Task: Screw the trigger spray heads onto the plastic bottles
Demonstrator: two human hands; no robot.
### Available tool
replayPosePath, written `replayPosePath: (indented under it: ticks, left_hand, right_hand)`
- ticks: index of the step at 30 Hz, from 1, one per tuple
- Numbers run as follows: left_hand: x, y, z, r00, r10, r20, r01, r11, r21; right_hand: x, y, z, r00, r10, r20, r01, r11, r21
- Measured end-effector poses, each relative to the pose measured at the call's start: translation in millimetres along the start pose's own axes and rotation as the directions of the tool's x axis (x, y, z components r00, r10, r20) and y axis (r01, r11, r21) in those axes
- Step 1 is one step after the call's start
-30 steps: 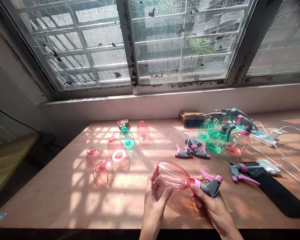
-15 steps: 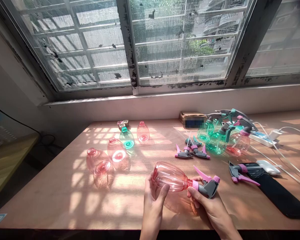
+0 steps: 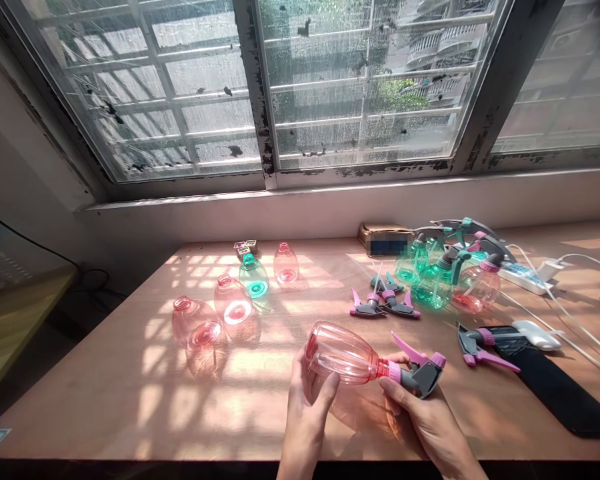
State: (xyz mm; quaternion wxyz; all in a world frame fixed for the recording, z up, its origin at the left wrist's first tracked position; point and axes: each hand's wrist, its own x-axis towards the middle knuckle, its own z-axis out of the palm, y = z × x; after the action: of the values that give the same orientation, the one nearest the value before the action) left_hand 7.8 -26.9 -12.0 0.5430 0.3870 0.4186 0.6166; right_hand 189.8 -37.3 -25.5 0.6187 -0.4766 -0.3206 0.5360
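Observation:
A clear pink spray bottle [image 3: 343, 355] lies sideways in the air above the front of the table, its base toward the left. My left hand [image 3: 310, 400] is wrapped round the base end of the bottle. At the neck, my right hand [image 3: 413, 403] pinches the pink collar of the grey and pink spray head [image 3: 423, 375]. The spray head sits on the bottle's mouth, with its pink trigger pointing up and to the left. Some fingers of my right hand are hidden behind the collar.
Three pink bottles without heads, one a pink bottle [image 3: 233, 300], and a green bottle [image 3: 253, 275] stand left. Loose spray heads [image 3: 384, 303] lie mid-table. Assembled green bottles [image 3: 434, 285] stand back right by a power strip [image 3: 527, 277]. Another spray head [image 3: 483, 343] rests by a black phone [image 3: 560, 387].
The bottle and its spray head have shifted slightly to the right. My right hand has moved a little right with the collar; my left hand keeps its hold.

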Motion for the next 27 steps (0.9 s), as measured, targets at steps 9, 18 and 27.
replayPosePath:
  ticks: [9,18,27]
  left_hand:
    - [2,-3,0.4,0.997,-0.016,-0.080,0.011,0.998,-0.060]
    - [7,-13,-3.0,0.998,0.011,-0.061,-0.015,0.998,-0.058]
    - [5,-13,-4.3,1.000,-0.006,-0.015,0.006,0.999,-0.045]
  right_hand:
    - [0,6,-2,1.000,0.018,0.003,-0.018,1.000,-0.025]
    - [3,11,-3,0.999,0.034,-0.013,-0.033,0.998,0.050]
    - [2,6,0,0.997,0.070,-0.039,-0.067,0.995,0.077]
